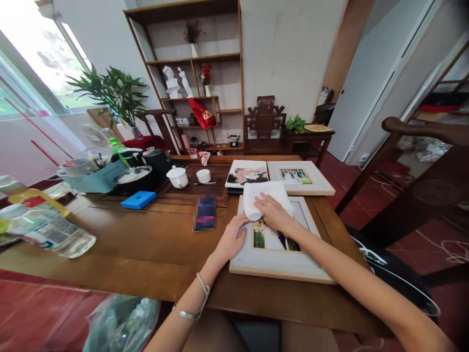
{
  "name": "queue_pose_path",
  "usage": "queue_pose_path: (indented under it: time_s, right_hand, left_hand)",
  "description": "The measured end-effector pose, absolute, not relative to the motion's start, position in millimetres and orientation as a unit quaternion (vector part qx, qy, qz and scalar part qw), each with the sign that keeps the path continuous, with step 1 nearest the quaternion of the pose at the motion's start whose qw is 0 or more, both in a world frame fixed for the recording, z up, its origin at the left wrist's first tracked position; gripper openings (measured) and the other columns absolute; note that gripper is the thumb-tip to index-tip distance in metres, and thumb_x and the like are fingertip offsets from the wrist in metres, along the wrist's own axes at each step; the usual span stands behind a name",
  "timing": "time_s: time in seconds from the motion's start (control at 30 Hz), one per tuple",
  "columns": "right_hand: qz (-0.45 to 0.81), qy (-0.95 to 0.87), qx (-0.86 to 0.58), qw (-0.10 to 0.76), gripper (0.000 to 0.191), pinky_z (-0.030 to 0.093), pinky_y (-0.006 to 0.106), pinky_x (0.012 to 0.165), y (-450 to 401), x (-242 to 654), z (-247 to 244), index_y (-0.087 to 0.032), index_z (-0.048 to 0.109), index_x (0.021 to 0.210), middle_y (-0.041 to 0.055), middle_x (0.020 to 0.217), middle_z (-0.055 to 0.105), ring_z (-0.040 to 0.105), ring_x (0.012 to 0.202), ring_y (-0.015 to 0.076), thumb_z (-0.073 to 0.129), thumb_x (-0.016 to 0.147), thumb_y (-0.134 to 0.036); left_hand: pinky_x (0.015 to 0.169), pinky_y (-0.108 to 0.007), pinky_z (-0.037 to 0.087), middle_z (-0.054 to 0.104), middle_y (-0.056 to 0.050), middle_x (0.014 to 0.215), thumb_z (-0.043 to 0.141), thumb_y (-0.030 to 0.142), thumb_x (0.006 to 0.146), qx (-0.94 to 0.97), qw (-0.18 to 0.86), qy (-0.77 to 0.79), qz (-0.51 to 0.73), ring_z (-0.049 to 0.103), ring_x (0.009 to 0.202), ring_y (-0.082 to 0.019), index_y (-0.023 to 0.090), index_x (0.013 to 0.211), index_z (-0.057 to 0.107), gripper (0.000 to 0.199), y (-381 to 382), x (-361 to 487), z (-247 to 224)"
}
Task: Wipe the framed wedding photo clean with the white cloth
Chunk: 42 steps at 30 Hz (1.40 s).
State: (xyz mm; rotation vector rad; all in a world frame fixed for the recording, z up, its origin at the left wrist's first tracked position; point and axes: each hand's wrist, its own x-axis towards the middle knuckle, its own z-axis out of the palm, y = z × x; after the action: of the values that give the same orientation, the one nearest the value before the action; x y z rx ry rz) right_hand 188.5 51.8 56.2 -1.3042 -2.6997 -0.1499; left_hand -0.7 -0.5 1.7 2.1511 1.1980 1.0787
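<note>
A framed photo (311, 259) with a pale wooden edge and a wide white mount lies flat on the table in front of me. On its upper part rests a folded white cloth (273, 193), which covers some of the picture. My right hand (273, 211) presses down on the cloth, its fingers bent over the top. At the frame's left side is my left hand (232, 237), fingers stretched toward the cloth's lower corner and thumb apart over the mount. Just beyond the cloth lie a photo album (245, 168) and a second framed photo (322, 183).
Left of the frame lies a phone (205, 213). Further left are a blue sponge-like block (138, 199), a lidded white cup (177, 177), a black pot (156, 164) and plastic bottles (54, 234). A plastic bag (122, 322) hangs below the table's front edge.
</note>
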Motion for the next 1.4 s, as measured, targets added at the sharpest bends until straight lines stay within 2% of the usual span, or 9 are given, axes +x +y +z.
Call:
queue_pose_path:
  time_s: [0.17,0.23,0.37,0.5,0.73,0.83,1.0,1.2,1.4]
  right_hand:
    - [-0.019,-0.902,-0.431,0.013,0.036,0.045,0.034,0.083,21.0,195.0,71.9,-0.012,0.063,0.104,0.0156,0.103,0.069,0.062,0.101,0.0256,0.045,0.076,0.0]
    - [-0.004,-0.905,-0.425,-0.014,0.034,0.045,0.032,0.071,-4.5,201.2,85.0,-0.013,0.065,0.098,0.0138,0.09,0.071,0.066,0.084,0.0245,0.045,0.074,-0.001]
    - [0.098,-0.926,-0.354,-0.09,0.029,0.039,0.029,0.064,-57.0,211.9,112.8,-0.018,0.066,0.09,0.0092,0.084,0.071,0.065,0.08,0.024,0.047,0.072,-0.005]
    - [0.136,-0.912,-0.38,-0.07,0.033,0.04,0.029,0.068,-67.9,213.6,116.8,-0.02,0.066,0.094,0.0081,0.091,0.07,0.064,0.086,0.0234,0.046,0.072,-0.004]
    - [-0.03,-0.869,-0.493,-0.035,0.046,0.04,0.037,0.092,-28.4,198.7,72.7,-0.006,0.059,0.114,0.0203,0.119,0.06,0.05,0.119,0.0307,0.037,0.076,0.005]
    - [0.01,-0.886,-0.459,-0.069,0.043,0.043,0.038,0.088,-47.8,192.5,75.5,-0.005,0.06,0.112,0.0222,0.115,0.061,0.054,0.112,0.032,0.04,0.075,0.003]
    - [0.117,-0.934,-0.332,-0.06,0.038,0.044,0.038,0.083,-88.4,197.9,101.3,-0.012,0.062,0.107,0.0156,0.105,0.066,0.06,0.102,0.0293,0.044,0.075,-0.002]
    - [0.123,-0.903,-0.41,-0.042,0.032,0.043,0.032,0.072,-54.8,212.9,102.6,-0.018,0.065,0.096,0.0093,0.096,0.07,0.065,0.09,0.0248,0.045,0.077,-0.003]
    - [-0.058,-0.861,-0.504,0.034,0.048,0.04,0.039,0.096,-3.8,226.0,62.6,-0.014,0.06,0.115,0.0148,0.125,0.061,0.049,0.125,0.028,0.04,0.078,0.008]
  left_hand:
    - [0.11,-0.048,0.038,0.06,-0.014,0.125,0.047,0.003,0.081,0.785,0.22,0.421,0.398,0.052,0.123,-0.025,0.016,0.106,0.065,0.034,0.2,-1.5,-1.4]
    - [0.11,-0.048,0.037,0.059,-0.014,0.126,0.046,0.003,0.081,0.785,0.219,0.421,0.397,0.051,0.125,-0.025,0.016,0.108,0.064,0.035,0.4,-1.9,-3.1]
    - [0.111,-0.049,0.037,0.058,-0.013,0.128,0.045,0.002,0.081,0.786,0.218,0.423,0.395,0.05,0.127,-0.025,0.017,0.113,0.062,0.039,0.1,-1.9,-4.2]
    - [0.111,-0.049,0.037,0.059,-0.014,0.127,0.045,0.002,0.082,0.785,0.218,0.423,0.396,0.05,0.126,-0.025,0.016,0.112,0.063,0.038,-0.3,-1.8,-3.4]
    - [0.11,-0.05,0.038,0.059,-0.013,0.127,0.044,0.004,0.084,0.787,0.212,0.417,0.402,0.05,0.125,-0.024,0.018,0.115,0.062,0.038,0.5,-2.4,-5.6]
    - [0.111,-0.049,0.037,0.058,-0.013,0.128,0.044,0.004,0.083,0.786,0.218,0.42,0.398,0.05,0.126,-0.023,0.017,0.117,0.06,0.039,0.5,-2.2,-4.8]
    - [0.111,-0.049,0.036,0.057,-0.014,0.129,0.044,0.004,0.083,0.784,0.23,0.423,0.393,0.05,0.126,-0.023,0.016,0.118,0.06,0.041,0.2,-2.8,-3.1]
    - [0.112,-0.049,0.036,0.058,-0.013,0.128,0.044,0.003,0.082,0.779,0.229,0.424,0.4,0.049,0.126,-0.024,0.017,0.118,0.06,0.042,-0.1,-2.6,-3.7]
    - [0.112,-0.049,0.035,0.058,-0.012,0.128,0.045,0.005,0.083,0.783,0.218,0.43,0.394,0.049,0.126,-0.024,0.018,0.119,0.06,0.041,-0.5,-2.2,-2.8]
